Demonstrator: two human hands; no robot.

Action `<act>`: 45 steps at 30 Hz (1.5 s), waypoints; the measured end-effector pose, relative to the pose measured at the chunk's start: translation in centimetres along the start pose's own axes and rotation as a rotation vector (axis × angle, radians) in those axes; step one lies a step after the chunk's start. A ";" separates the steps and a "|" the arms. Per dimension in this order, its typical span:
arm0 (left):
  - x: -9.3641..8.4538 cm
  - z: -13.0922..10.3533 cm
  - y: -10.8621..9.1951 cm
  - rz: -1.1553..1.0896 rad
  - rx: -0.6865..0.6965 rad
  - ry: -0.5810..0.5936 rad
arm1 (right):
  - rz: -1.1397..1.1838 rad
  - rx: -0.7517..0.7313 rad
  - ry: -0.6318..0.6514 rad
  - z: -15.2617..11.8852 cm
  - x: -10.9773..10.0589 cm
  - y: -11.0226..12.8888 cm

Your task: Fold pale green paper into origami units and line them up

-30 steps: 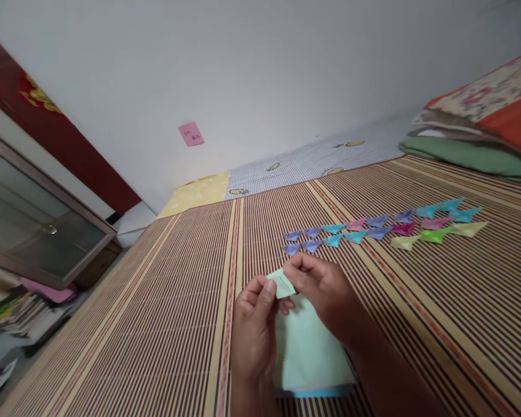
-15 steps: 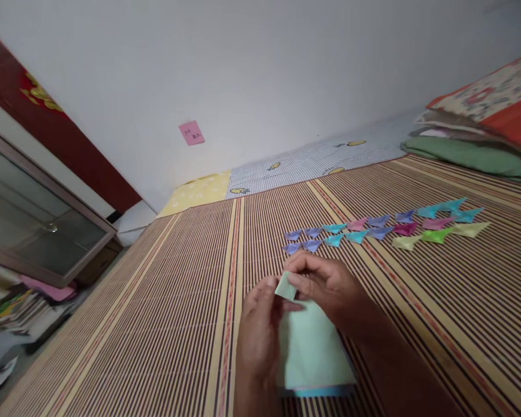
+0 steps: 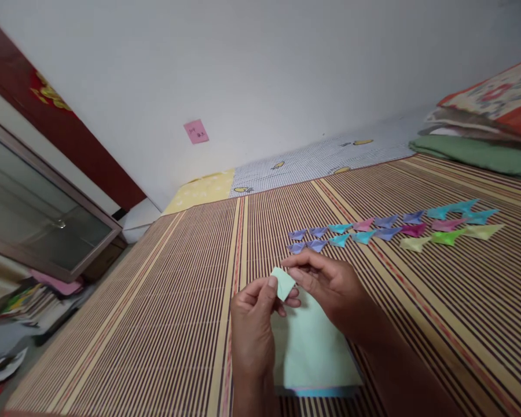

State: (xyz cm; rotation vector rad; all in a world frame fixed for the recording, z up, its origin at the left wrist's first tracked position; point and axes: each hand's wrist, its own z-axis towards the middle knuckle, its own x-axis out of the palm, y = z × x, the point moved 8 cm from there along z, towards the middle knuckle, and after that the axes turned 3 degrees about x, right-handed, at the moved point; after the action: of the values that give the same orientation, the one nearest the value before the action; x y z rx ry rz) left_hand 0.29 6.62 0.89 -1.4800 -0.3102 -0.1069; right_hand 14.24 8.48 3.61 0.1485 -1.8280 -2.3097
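Observation:
A small pale green folded paper [image 3: 283,282] with slanting creases is pinched between the thumb and fingers of my left hand [image 3: 255,315]. My right hand [image 3: 330,284] hovers just to its right, thumb and forefinger apart and close to the paper's edge. Those fingers appear to hold nothing. Below both hands lies a stack of paper sheets [image 3: 315,350], pale green on top with a blue edge showing at the front. Beyond my right hand, folded paper boats [image 3: 388,233] in purple, blue, pink, green and cream stand in two rows.
Everything rests on a striped mat [image 3: 178,313]. A green folded cloth [image 3: 473,155] and a patterned orange cushion [image 3: 503,95] are piled at the far right. At the left stand a glass-fronted cabinet [image 3: 39,202] and a pile of books [image 3: 26,304]. A pink note [image 3: 196,132] hangs on the wall.
My right fingers have come off the folded paper and sit slightly to its right. My left thumb now presses on its face, and the paper has turned a little. The view has shifted slightly.

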 end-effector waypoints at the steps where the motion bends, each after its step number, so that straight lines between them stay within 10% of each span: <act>1: 0.0 0.0 -0.1 -0.001 0.008 0.004 | 0.017 0.002 0.012 0.0 0.0 0.0; 14: -0.2 -0.4 -1.7 0.286 0.107 0.070 | -0.205 -0.178 -0.123 -0.4 0.1 1.5; 25: -1.5 0.3 0.8 -0.206 -0.130 -0.089 | -0.412 -0.442 -0.020 -1.2 1.9 3.1; 45: -0.4 0.0 -0.1 -0.161 -0.002 0.006 | -0.199 -0.279 -0.105 -0.4 1.3 1.4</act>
State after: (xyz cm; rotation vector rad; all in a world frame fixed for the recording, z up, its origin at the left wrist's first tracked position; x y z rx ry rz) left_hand -0.11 6.58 0.88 -1.4552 -0.4241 -0.2408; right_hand 13.18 7.53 4.90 0.1774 -1.5753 -2.7302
